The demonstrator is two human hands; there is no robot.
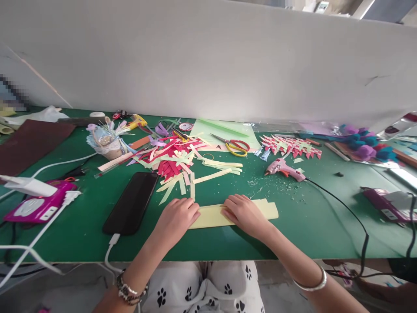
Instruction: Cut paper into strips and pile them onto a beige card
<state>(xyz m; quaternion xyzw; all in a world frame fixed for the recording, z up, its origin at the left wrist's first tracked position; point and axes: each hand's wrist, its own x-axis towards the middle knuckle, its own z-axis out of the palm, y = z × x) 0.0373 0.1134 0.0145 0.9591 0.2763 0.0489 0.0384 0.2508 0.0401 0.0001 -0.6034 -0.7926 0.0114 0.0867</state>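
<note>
A folded strip of pale yellow paper (pixel 208 217) lies near the front edge of the green table, several layers thick and uneven at its right end. My left hand (pixel 179 217) is closed over its left end, the fingers curled down on it. With bent fingers, my right hand (pixel 244 214) grips the strip right of its middle. Just beyond my left hand are loose pale paper strips (pixel 192 187) and a heap of red and pink strips (pixel 169 167). Scissors (pixel 233 144) with red and yellow handles lie farther back, and a pink glue gun (pixel 285 168) rests to the right.
A black phone (pixel 132 202) on a charging cable lies left of my hands. Purple power strips stand at the left (pixel 42 204) and right (pixel 387 204). A small wrapped bouquet (pixel 109 139) is at the back left, and purple and teal flowers (pixel 366 143) are at the back right.
</note>
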